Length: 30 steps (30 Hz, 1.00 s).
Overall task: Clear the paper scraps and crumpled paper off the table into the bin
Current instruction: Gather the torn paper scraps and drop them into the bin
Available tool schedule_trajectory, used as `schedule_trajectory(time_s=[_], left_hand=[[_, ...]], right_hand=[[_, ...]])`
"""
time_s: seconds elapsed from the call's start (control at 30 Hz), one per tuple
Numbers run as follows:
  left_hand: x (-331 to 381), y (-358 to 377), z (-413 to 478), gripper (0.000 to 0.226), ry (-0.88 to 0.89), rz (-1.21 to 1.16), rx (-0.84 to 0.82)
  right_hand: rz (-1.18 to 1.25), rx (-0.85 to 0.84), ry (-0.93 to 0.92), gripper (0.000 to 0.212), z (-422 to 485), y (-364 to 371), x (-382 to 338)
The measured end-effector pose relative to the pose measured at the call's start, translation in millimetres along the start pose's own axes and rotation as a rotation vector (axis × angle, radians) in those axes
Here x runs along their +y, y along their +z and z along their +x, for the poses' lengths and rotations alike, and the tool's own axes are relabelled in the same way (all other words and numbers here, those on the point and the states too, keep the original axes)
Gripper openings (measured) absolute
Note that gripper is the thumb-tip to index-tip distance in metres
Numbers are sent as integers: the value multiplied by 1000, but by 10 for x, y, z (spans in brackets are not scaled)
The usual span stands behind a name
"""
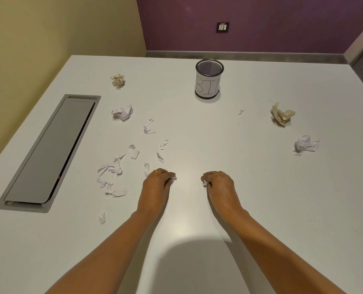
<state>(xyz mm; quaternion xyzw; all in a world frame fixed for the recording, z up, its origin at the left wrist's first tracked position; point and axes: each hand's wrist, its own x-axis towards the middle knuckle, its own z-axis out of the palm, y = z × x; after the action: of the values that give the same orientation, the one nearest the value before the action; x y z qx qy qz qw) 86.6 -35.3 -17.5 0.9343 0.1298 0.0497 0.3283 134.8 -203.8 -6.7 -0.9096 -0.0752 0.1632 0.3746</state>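
A mesh bin [209, 80] with a "BIN" label stands upright at the far middle of the white table [261, 187]. My left hand [157, 181] rests on the table with fingers curled round a small white scrap [173, 178]. My right hand [218, 183] lies beside it, curled round another white scrap [205, 183]. Several white scraps [112, 170] lie scattered left of my left hand. Crumpled white balls sit at mid left [123, 112] and at right [305, 143]. Beige crumpled balls sit at far left [118, 80] and far right [281, 114].
A grey recessed cable hatch [49, 153] runs along the table's left side. One tiny scrap [240, 111] lies right of the bin and another [102, 218] near the hatch's front corner. Yellow and purple walls stand beyond the far edge.
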Motion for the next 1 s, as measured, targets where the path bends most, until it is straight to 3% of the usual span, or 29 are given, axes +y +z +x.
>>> schedule_trajectory(time_s=[0.07,0.3,0.43,0.67,0.73,0.9,1.0], left_hand=[[27,-28,68,19,-28,-27,29],[223,-191,666,22,-33,-66,123],[433,-339,1221,19,29,-74,201],[788,-486,2162,17,-69,-452,288],[884,-496,2391,16,-88,-521,300],[1013,-455,2780,16,9,-434,220],[1071,-404,2933,17,14,-418,205]], right_hand=[[94,10,8,15,101,-61,-76],[-15,92,-128,30,865,-410,-447],[131,202,-62,30,1464,-684,-708],[47,460,-131,32,2369,-1180,-1049],[-3,449,-121,31,2581,-1263,-1089],[-198,310,-117,27,2904,-1237,-1086],[-169,221,-124,35,2986,-1182,-1061]])
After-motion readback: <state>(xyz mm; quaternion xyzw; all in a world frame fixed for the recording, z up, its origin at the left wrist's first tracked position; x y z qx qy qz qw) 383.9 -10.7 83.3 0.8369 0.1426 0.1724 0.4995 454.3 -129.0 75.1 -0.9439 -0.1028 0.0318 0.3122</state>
